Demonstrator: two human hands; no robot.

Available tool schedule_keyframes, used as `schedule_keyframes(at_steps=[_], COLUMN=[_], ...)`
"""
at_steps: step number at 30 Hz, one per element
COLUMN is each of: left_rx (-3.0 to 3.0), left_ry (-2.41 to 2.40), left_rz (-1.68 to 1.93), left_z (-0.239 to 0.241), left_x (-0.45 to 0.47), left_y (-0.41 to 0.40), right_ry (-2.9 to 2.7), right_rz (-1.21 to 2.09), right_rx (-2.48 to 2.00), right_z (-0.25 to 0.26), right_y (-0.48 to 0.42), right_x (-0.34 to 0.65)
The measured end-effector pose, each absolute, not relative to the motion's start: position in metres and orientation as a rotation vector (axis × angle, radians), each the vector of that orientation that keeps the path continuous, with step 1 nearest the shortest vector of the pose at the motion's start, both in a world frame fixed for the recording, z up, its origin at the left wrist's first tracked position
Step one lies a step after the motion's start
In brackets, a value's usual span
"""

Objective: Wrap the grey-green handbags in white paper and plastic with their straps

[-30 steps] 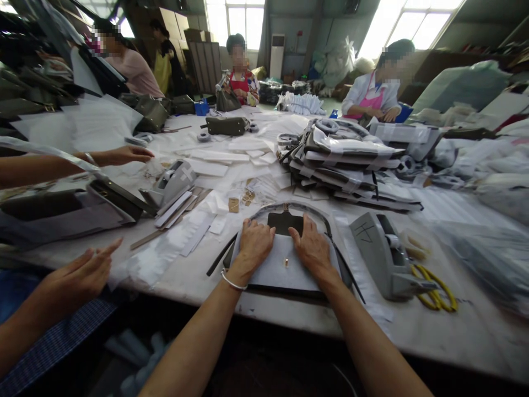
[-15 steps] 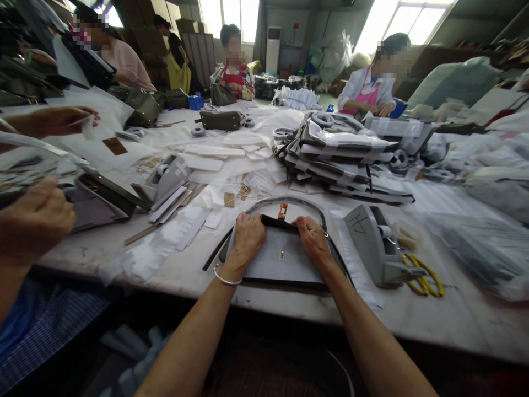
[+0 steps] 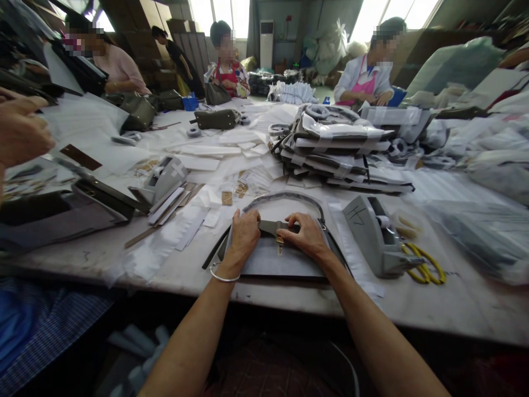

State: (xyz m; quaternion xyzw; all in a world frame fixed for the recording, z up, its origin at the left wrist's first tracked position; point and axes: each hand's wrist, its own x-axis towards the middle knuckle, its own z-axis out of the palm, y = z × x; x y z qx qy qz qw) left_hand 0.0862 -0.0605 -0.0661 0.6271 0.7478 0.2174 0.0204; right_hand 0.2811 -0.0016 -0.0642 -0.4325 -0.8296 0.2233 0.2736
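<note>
A dark olive handbag [image 3: 285, 264] lies in front of me on the table, its front covered by a pale grey sheet. Its wrapped handle [image 3: 285, 196] arches away behind it. My left hand [image 3: 245, 234], with a bangle at the wrist, curls over the bag's upper left edge and grips it. Across the bag's top comes a short closure strap [image 3: 268, 226] tipped with a gold clasp [image 3: 280, 237]. Thumb and fingers of my right hand [image 3: 306, 234] pinch this strap at the clasp, just above a small gold fitting [image 3: 280, 250] on the bag's front.
Right of the bag stands a grey tape dispenser [image 3: 372, 237] beside yellow-handled scissors [image 3: 425, 264]. Wrapped bags are stacked [image 3: 339, 149] beyond it. Another dispenser [image 3: 161, 179] and card strips [image 3: 165, 207] lie left. A co-worker's hand [image 3: 25, 129] shows at far left; others work across the table.
The strap has folded over toward me, its clasp now down against the bag's front. My right hand has shifted left onto the clasp. The co-worker's nearer hand at left has risen.
</note>
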Motion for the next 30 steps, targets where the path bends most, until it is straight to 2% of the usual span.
schedule_keyframes(at_steps=[4, 7, 10, 12, 15, 21, 30], left_rx=[1.907, 1.948, 2.085, 2.167, 2.250, 2.397, 2.573], left_ry=[2.290, 2.198, 1.855, 1.577, 1.332, 1.179, 1.346], left_rz=[0.767, 0.980, 1.301, 1.352, 1.262, 1.095, 0.619], left_z=[-0.065, -0.065, -0.067, -0.068, -0.067, -0.061, -0.043], left_x=[0.083, 0.082, 0.085, 0.088, 0.091, 0.095, 0.098], left_y=[-0.061, -0.065, -0.072, -0.077, -0.082, -0.088, -0.091], right_ry=[-2.318, -2.363, -2.383, -2.394, -2.394, -2.376, -2.386], right_rz=[0.620, 0.606, 0.588, 0.575, 0.582, 0.624, 0.589], right_rx=[-1.191, -1.194, -1.184, -1.171, -1.158, -1.169, -1.144], right_z=[-0.060, -0.058, -0.057, -0.057, -0.057, -0.058, -0.061], right_y=[-0.004, -0.005, -0.006, -0.006, -0.006, -0.004, -0.003], right_x=[0.281, 0.281, 0.280, 0.280, 0.281, 0.282, 0.281])
